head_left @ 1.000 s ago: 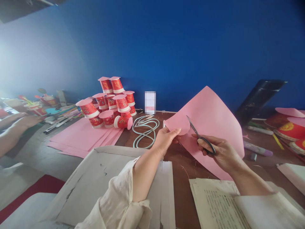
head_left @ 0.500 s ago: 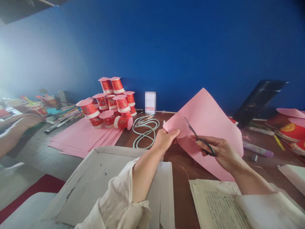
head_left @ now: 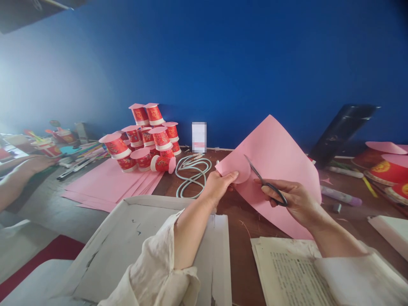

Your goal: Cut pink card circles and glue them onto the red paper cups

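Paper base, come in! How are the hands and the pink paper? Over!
Left hand pinching pink paper near a corner. Right hand holding scissors at the paper. Red cups off left, apart from the paper.

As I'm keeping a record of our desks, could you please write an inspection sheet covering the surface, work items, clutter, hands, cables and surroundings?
Surface: brown table, with pale cardboard toward the near side.
Work items: large pink paper and scissors; a rounded outline shows near the paper's left corner.
Clutter: stacked red cups, one on its side; pink sheets; printed pages; purple tube.
Hands: left hand pinches the paper near that corner; right hand holds the scissors against it.
Cables: one pale cable, loosely coiled.
Surroundings: blue wall behind; another person's arms at far left.
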Demonstrator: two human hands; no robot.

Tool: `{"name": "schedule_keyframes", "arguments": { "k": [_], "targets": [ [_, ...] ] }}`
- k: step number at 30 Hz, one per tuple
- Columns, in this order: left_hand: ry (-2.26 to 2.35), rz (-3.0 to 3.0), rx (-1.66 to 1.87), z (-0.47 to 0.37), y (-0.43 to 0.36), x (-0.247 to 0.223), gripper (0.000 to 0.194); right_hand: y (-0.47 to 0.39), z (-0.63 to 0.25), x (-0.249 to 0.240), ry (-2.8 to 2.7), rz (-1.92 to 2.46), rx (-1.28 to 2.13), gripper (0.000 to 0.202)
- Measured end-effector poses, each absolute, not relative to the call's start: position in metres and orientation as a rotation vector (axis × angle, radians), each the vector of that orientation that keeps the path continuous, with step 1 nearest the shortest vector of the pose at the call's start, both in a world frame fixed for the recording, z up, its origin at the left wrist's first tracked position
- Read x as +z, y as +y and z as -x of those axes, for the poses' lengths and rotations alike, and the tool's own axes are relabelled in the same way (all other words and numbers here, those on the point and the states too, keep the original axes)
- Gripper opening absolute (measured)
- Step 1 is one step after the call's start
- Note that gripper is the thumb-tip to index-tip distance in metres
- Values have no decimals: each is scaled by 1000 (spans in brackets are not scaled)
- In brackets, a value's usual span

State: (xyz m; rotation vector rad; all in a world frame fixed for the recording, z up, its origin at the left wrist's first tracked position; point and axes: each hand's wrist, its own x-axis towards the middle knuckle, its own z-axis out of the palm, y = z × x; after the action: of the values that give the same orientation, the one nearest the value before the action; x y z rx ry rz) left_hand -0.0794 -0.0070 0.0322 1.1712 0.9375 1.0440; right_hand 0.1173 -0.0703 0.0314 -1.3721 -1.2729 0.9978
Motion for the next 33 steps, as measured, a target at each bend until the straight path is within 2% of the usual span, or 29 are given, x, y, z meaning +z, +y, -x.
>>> {"name": "schedule_keyframes", "arguments": {
  "k": [33],
  "targets": [
    [895, -1179, 1025, 81, -2, 28, 26, -68, -124, 28, -1338, 1396, 1046, 44]
  ]
}}
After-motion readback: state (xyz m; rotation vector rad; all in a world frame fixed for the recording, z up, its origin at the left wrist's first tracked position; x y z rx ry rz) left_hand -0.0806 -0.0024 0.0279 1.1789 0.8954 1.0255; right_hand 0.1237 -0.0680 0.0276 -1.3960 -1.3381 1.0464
